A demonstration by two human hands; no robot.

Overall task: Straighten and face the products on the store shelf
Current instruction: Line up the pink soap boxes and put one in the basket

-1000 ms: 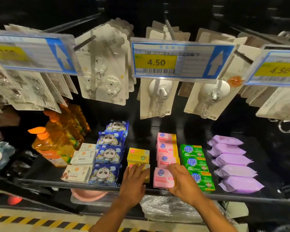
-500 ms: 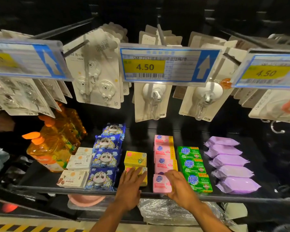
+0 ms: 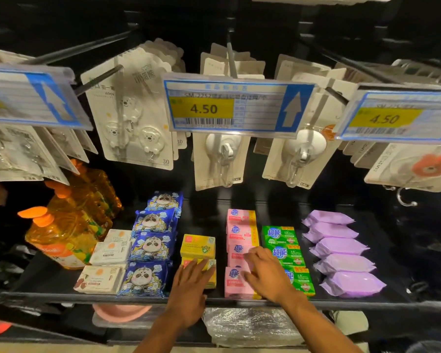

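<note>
On the black shelf [image 3: 49,281], rows of soap run front to back. My left hand [image 3: 189,294] lies flat with straight fingers on the front yellow soap box [image 3: 212,264], behind which sits a second yellow box [image 3: 197,245]. My right hand [image 3: 267,275] hovers with spread, slightly blurred fingers over the pink soap row [image 3: 239,233], just above the front pink box [image 3: 234,284]. It holds nothing that I can see. Green soap boxes [image 3: 280,235] line up right beside it, partly covered by the hand.
Blue panda packs [image 3: 150,248], white soap packs [image 3: 110,250] and orange bottles [image 3: 61,233] stand to the left. Purple packs [image 3: 341,250] fill the right. Price tags [image 3: 237,105] and carded hooks [image 3: 135,110] hang low over the shelf on pegs.
My right hand has let go of the front pink box and lifted, fingers spreading over the row. My left hand stays on the front yellow box.
</note>
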